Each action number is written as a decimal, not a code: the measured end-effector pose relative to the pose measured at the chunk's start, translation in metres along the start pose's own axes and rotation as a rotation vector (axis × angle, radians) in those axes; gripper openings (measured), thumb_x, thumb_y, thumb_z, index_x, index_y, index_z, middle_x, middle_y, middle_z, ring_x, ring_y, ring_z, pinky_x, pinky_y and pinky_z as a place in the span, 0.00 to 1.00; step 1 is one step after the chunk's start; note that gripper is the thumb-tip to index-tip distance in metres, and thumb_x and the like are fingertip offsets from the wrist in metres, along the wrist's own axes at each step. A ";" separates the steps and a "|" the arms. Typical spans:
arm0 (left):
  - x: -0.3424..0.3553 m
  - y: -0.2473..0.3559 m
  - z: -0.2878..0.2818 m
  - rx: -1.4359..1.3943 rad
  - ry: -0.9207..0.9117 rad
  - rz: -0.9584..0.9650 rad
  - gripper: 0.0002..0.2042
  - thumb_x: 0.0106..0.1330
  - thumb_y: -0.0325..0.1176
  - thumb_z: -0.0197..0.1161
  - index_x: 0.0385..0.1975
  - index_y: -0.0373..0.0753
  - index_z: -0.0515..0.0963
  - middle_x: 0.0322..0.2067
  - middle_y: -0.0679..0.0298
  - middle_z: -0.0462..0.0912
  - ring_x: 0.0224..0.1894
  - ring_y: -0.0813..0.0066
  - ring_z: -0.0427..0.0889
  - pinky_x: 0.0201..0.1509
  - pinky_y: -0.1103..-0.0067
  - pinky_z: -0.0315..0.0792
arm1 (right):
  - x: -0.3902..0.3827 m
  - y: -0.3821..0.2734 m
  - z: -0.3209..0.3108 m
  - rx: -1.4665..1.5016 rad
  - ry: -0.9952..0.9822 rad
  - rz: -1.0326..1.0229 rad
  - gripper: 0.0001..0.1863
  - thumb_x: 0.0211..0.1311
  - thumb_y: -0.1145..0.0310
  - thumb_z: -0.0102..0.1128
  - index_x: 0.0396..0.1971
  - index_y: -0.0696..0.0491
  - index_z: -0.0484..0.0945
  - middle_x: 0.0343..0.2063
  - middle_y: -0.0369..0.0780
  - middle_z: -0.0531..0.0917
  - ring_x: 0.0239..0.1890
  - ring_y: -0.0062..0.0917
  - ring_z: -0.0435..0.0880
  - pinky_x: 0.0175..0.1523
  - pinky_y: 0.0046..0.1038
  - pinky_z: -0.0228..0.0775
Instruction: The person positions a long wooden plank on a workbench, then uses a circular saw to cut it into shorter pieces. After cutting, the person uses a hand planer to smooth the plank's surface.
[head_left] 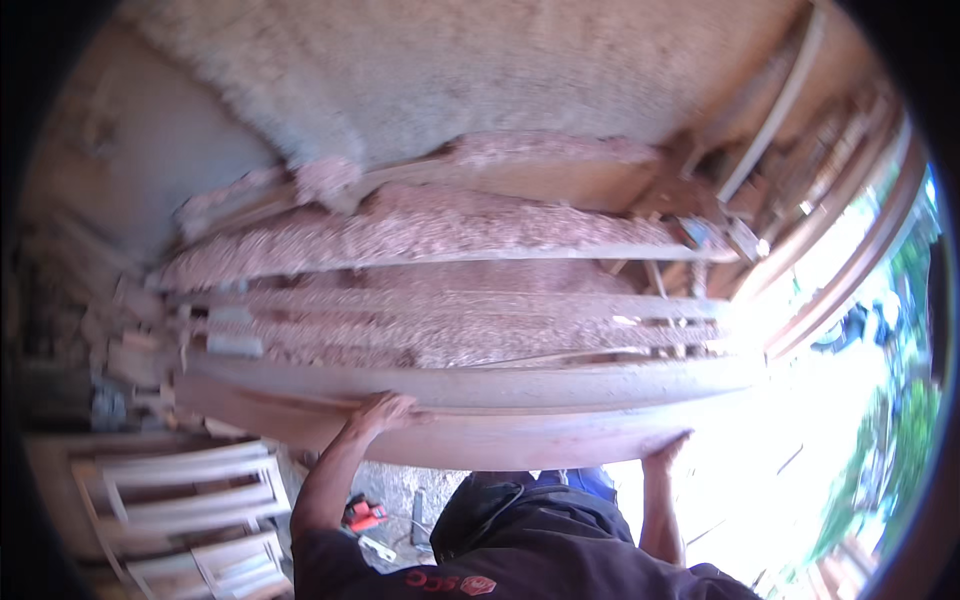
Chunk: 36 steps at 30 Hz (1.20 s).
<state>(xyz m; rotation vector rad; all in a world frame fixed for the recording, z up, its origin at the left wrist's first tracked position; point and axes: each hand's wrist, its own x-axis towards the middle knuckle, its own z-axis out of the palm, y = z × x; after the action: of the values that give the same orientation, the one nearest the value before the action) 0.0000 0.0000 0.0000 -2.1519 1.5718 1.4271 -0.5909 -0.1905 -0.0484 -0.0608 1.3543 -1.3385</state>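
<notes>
A long, pale wooden board (530, 440) spans the front of the workbench, close against my body. My left hand (388, 410) is closed on the board left of its middle, with the fingers over its upper face. Toward the right end, my right hand (668, 450) grips the board at its near edge; its fingers are partly lost in the glare. Just beyond the board runs a greyish bench plank (480, 382).
Pinkish wood shavings (450, 225) heap over and between the bench slats. Pale wooden frames (190, 485) stand at lower left. A red tool (364, 514) lies on the floor nearby. Long timbers (850, 245) lean at the right, beside bright daylight.
</notes>
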 end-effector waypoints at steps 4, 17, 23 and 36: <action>-0.002 0.029 -0.038 0.100 -0.025 0.110 0.44 0.57 0.78 0.58 0.43 0.33 0.85 0.43 0.42 0.86 0.51 0.45 0.85 0.55 0.57 0.75 | -0.018 0.014 0.020 -0.031 0.169 -0.239 0.50 0.70 0.30 0.49 0.77 0.54 0.52 0.76 0.45 0.58 0.76 0.38 0.57 0.80 0.40 0.49; -0.028 0.017 -0.011 -0.023 0.054 -0.018 0.46 0.55 0.82 0.54 0.45 0.38 0.84 0.41 0.47 0.87 0.46 0.47 0.85 0.50 0.58 0.77 | -0.023 -0.003 0.055 -0.195 0.041 -0.055 0.52 0.68 0.23 0.32 0.78 0.49 0.53 0.78 0.45 0.53 0.78 0.44 0.53 0.79 0.54 0.46; -0.028 0.013 -0.020 -0.033 0.029 -0.084 0.42 0.58 0.79 0.55 0.41 0.37 0.85 0.38 0.48 0.86 0.45 0.48 0.85 0.49 0.58 0.77 | 0.002 -0.002 0.035 -0.115 -0.076 0.014 0.53 0.66 0.21 0.32 0.77 0.50 0.57 0.78 0.44 0.55 0.78 0.42 0.55 0.79 0.54 0.47; -0.037 0.017 -0.042 0.072 0.140 0.015 0.31 0.66 0.58 0.67 0.58 0.38 0.80 0.64 0.42 0.73 0.64 0.38 0.74 0.65 0.57 0.72 | -0.026 0.003 0.066 -0.089 0.112 -0.001 0.46 0.71 0.35 0.55 0.71 0.61 0.61 0.64 0.51 0.75 0.65 0.43 0.75 0.68 0.50 0.70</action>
<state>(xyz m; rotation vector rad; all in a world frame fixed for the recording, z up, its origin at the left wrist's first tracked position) 0.0119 -0.0068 0.0566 -2.2461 1.6615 1.2278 -0.5340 -0.2135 -0.0125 -0.0474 1.5085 -1.2974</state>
